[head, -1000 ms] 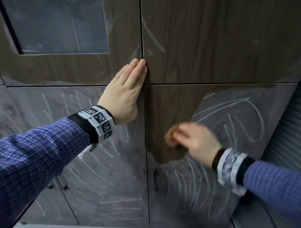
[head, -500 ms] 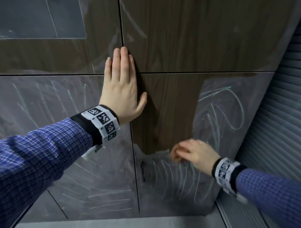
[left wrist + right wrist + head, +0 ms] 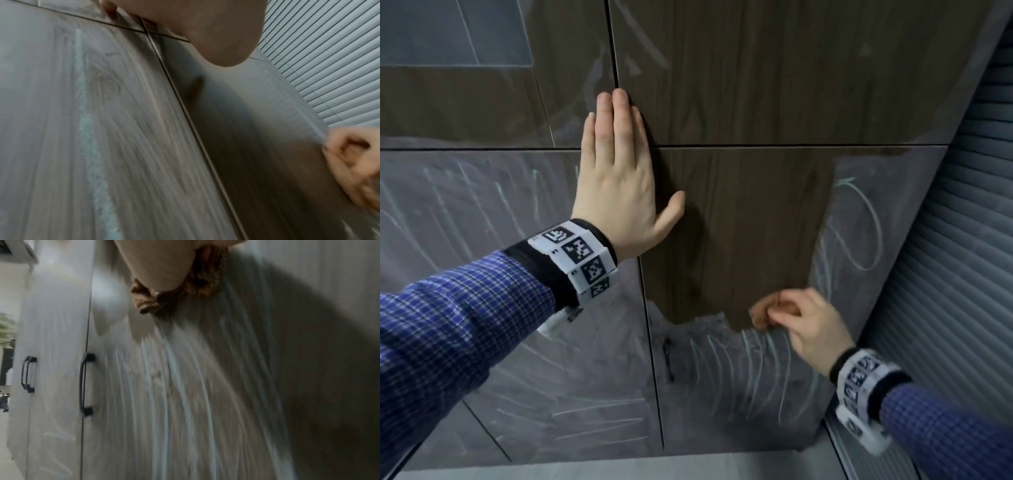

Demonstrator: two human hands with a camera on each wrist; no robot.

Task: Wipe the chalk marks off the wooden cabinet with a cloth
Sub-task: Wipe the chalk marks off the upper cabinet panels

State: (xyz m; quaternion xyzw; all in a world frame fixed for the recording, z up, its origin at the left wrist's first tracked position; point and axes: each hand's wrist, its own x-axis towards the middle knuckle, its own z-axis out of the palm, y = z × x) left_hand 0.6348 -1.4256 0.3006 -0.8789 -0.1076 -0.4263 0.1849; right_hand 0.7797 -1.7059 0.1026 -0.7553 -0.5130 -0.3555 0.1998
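The wooden cabinet (image 3: 756, 85) fills the head view as dark panels. My left hand (image 3: 616, 164) lies flat with straight fingers across the seam between the panels. My right hand (image 3: 787, 315) grips a bunched brown cloth (image 3: 760, 313) and presses it on the lower right door. Above the cloth the wood is dark and clean (image 3: 739, 222). Pale chalk marks (image 3: 750, 370) run below it, and a chalk loop (image 3: 859, 226) lies to its right. In the right wrist view the cloth (image 3: 197, 283) bulges out under my palm, with blurred chalk streaks (image 3: 185, 386) below.
Chalk scribbles (image 3: 465, 205) cover the lower left door. A black handle (image 3: 667, 356) sits by the seam of the right door, and black handles (image 3: 85, 384) show in the right wrist view. A grey ribbed shutter (image 3: 945, 240) stands at the right. Pale floor (image 3: 619, 469) lies below.
My right hand has slid the cloth down and to the right, and the clean dark patch has grown downward. The head view has tilted. My left hand stays flat on the seam.
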